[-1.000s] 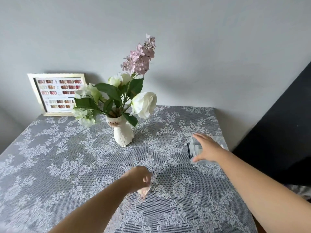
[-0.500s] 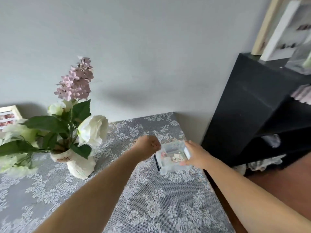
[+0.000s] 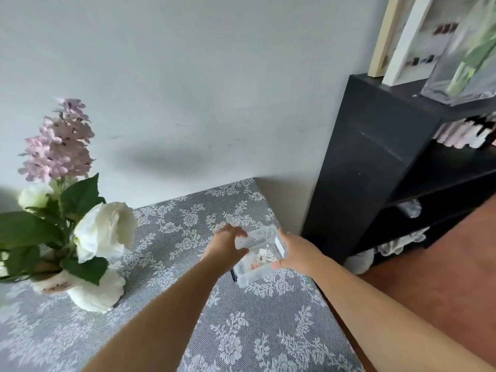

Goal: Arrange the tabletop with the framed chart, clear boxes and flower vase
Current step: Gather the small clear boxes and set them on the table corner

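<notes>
A small clear box (image 3: 259,255) with little items inside is held just above the lace-covered table (image 3: 241,331) near its right edge. My right hand (image 3: 294,251) grips the box's right side. My left hand (image 3: 225,244) curls around its left side, fingers over the far rim. The white flower vase (image 3: 91,291) with white roses and a pink lilac sprig stands at the left. The framed chart on the table is out of view.
A black shelf unit (image 3: 375,167) stands right of the table against the wall. On top of it lean light-coloured frames (image 3: 408,36) and a clear container (image 3: 461,57). Small items fill its shelves. Wooden floor (image 3: 442,277) shows at lower right.
The view swung right, dropping the framed chart out of frame. My right hand lifted the clear box off the table, and my left hand came up from the cloth to hold its left side.
</notes>
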